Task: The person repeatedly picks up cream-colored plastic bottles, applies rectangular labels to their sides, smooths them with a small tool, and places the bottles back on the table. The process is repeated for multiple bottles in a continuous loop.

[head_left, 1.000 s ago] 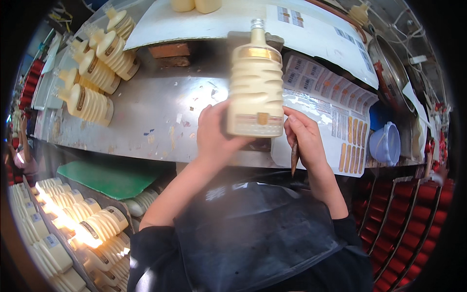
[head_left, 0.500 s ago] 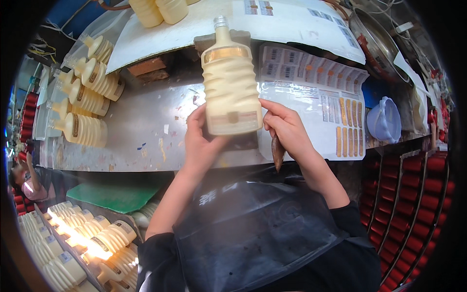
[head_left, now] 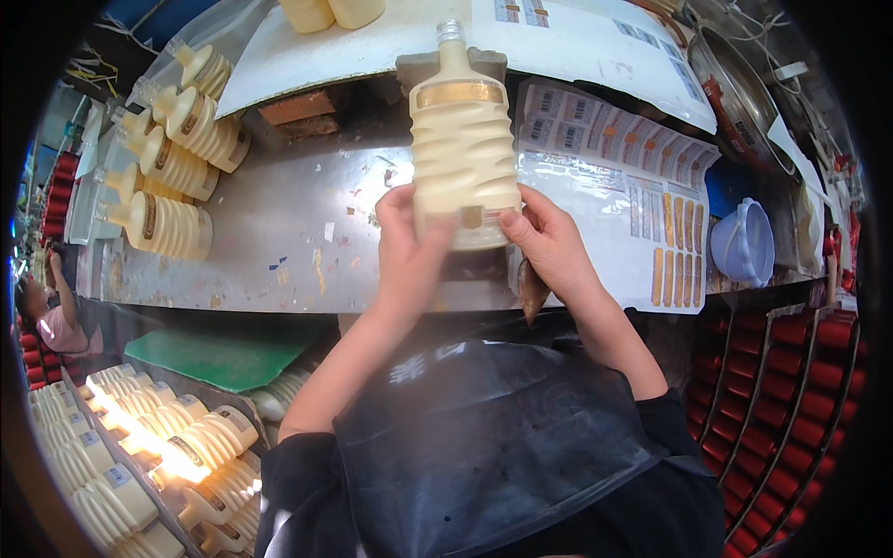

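Observation:
A cream bottle (head_left: 463,139) with wavy ridges, a clear threaded neck and a gold label near its shoulder lies back against a dark block (head_left: 524,67) on the worktable. My left hand (head_left: 406,256) holds its lower left side, the thumb blurred over the front. Opposite it, my right hand (head_left: 555,246) grips the lower right edge, with the thumb on the end of the lower label (head_left: 473,217). A brown pointed blade-like tool (head_left: 532,292) sticks out beneath my right palm, tucked in that hand. The fingers behind the bottle are hidden.
Sticker sheets (head_left: 633,167) lie right of the bottle, beside a lavender bucket (head_left: 743,244). Several cream bottles (head_left: 175,226) lie at the left; more fill crates (head_left: 139,437) below. Red items (head_left: 777,400) sit racked at the lower right. Another person (head_left: 61,312) is at far left.
My right thumb has moved onto the bottle's front, over the lower label's end. My left thumb has come up onto the front too. The whole view has shifted slightly.

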Tool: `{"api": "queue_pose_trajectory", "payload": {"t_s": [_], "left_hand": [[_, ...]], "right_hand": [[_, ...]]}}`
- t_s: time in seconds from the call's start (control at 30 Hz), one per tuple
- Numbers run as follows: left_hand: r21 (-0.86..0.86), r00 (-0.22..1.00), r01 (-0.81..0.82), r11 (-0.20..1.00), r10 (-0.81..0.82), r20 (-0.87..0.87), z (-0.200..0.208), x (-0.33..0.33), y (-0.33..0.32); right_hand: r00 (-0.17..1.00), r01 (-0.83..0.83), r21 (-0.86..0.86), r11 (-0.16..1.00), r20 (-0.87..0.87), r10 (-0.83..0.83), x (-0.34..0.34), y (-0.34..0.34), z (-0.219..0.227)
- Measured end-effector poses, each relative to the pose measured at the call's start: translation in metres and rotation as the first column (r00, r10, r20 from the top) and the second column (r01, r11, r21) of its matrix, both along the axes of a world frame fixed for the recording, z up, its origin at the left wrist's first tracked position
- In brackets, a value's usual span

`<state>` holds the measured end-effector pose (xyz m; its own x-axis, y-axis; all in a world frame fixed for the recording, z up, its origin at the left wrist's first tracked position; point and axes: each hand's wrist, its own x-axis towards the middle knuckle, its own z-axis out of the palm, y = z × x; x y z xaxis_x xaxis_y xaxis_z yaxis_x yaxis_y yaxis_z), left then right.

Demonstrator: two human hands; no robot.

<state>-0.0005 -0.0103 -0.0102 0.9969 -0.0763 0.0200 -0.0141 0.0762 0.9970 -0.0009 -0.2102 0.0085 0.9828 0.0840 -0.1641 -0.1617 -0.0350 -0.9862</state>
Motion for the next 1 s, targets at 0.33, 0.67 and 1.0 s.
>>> {"api": "queue_pose_trajectory", "payload": {"t_s": [0.33,0.67,1.0], "left_hand": [[-0.002,1.0,0.003,1.0,-0.003,-0.021,0.0,0.0,-0.001],[-0.097,0.999,0.03,0.995,-0.033,-0.023,0.0,0.001,0.001],[-0.147,0.999,-0.044,0.988,0.044,-0.006,-0.001,0.001,0.003]], "right_hand": [[0.999,0.022,0.02,1.0,0.037,-0.023,-0.002,0.0,0.0],[0.981,0.168,0.168,0.971,-0.126,-0.148,0.007,-0.026,0.047],[0.584,0.454,-0.603,0.656,0.757,0.292,-0.012,0.013,0.072]]}}
